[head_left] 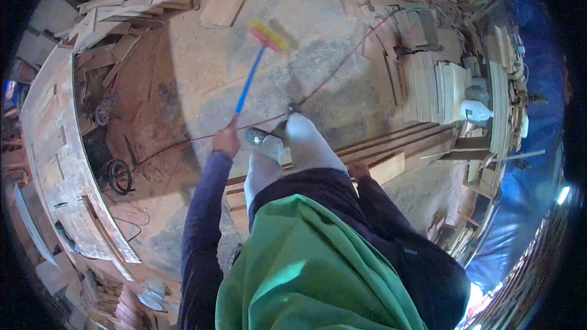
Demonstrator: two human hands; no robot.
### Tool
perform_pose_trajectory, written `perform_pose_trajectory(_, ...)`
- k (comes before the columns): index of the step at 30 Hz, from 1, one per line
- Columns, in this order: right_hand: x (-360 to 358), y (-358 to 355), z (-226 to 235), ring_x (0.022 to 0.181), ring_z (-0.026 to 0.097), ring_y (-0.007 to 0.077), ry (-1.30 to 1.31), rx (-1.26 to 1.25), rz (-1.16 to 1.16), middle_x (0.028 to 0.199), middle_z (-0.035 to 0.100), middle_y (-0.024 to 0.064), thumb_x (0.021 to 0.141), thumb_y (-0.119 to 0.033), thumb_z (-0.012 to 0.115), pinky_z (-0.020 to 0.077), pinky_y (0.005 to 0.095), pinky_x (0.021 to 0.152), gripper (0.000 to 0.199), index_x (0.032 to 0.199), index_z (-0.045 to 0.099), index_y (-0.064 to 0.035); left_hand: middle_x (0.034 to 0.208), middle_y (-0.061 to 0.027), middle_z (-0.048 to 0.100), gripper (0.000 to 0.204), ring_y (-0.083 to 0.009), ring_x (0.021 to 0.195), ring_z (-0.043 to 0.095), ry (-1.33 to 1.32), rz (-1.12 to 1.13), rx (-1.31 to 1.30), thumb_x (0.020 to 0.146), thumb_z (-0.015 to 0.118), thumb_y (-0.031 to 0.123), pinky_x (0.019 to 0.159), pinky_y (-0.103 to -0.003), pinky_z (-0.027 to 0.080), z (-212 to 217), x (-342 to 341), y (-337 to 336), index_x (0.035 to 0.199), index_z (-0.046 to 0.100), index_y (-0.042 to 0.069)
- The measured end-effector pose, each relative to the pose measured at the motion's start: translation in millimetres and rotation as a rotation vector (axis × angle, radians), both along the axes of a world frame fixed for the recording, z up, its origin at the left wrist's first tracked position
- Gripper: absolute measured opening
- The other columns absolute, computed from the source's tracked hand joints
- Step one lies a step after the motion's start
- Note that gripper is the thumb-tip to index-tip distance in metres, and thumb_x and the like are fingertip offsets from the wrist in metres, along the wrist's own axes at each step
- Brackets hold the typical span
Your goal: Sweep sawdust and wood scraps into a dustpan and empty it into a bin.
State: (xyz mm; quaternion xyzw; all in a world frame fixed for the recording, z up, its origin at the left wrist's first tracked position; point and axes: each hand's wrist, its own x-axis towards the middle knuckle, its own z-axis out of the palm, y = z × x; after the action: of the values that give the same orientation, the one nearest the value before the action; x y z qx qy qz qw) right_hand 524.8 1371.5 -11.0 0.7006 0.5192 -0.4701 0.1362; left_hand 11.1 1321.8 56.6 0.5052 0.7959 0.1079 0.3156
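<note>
My left hand point(227, 139) is closed around the blue handle of a broom point(249, 82). The handle slants up and away from me to a red and yellow head, slightly blurred, over the dusty floor. Beside my right thigh hangs my right hand point(358, 170), next to long wooden boards point(391, 162); its fingers are too dark and small to make out. A thin red cord point(333, 73) runs across the floor, passing by my shoes point(260, 137).
A wooden workbench point(52, 128) stands on the left, with a black handwheel point(119, 176) by its edge. Stacked planks point(422, 85) and a white jug point(476, 110) are on the right. More boards point(222, 7) lie ahead. A blue tarp point(541, 85) hangs at far right.
</note>
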Motion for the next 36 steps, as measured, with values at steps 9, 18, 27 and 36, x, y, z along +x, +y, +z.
perform_pose_trajectory(9,67.4,-115.0,48.4,0.082,0.058,0.0252,-0.102,-0.022,0.159,0.09,0.061,0.0091,0.079,-0.024,0.047,0.0464,0.0361,0.071,0.022,0.089,0.062,-0.0111,0.085,-0.0196,0.059,0.057,-0.0344,0.08,0.058,-0.042,-0.195,-0.169,0.07,0.046,0.01,0.071,-0.044,0.047,-170.1,29.1,151.6,0.125,0.038,0.022)
perform_pose_trajectory(18,135.9,-168.3,4.1,0.076,0.059,0.0268,0.157,0.197,-0.199,0.082,0.061,0.0115,0.081,-0.026,0.048,0.0468,0.0355,0.069,0.02,0.088,0.061,-0.0112,0.072,-0.0157,0.057,0.044,-0.0282,0.062,0.057,-0.212,0.234,-0.408,0.085,0.036,0.02,0.067,-0.04,0.046,-244.0,-195.5,-106.1,0.129,0.032,0.017)
perform_pose_trajectory(27,-4.5,-30.9,65.3,0.066,0.058,0.0179,-0.043,0.014,-0.197,0.077,0.062,0.0078,0.079,-0.025,0.057,0.0456,0.0307,0.055,0.021,0.088,0.06,-0.0071,0.1,-0.017,0.056,0.058,-0.0332,0.091,0.054,0.076,0.468,-0.576,0.069,0.047,0.01,0.077,-0.042,0.044,-163.1,-271.8,-360.3,0.126,0.037,0.018)
perform_pose_trajectory(36,20.5,6.3,14.2,0.073,0.06,0.019,0.159,-0.19,-0.471,0.079,0.063,0.0104,0.075,-0.023,0.057,0.0471,0.0306,0.064,0.024,0.089,0.063,-0.0046,0.088,-0.0187,0.059,0.048,-0.0365,0.072,0.058,0.302,0.392,-0.541,0.077,0.04,0.007,0.064,-0.046,0.046,51.0,-131.5,-246.4,0.124,0.04,0.018)
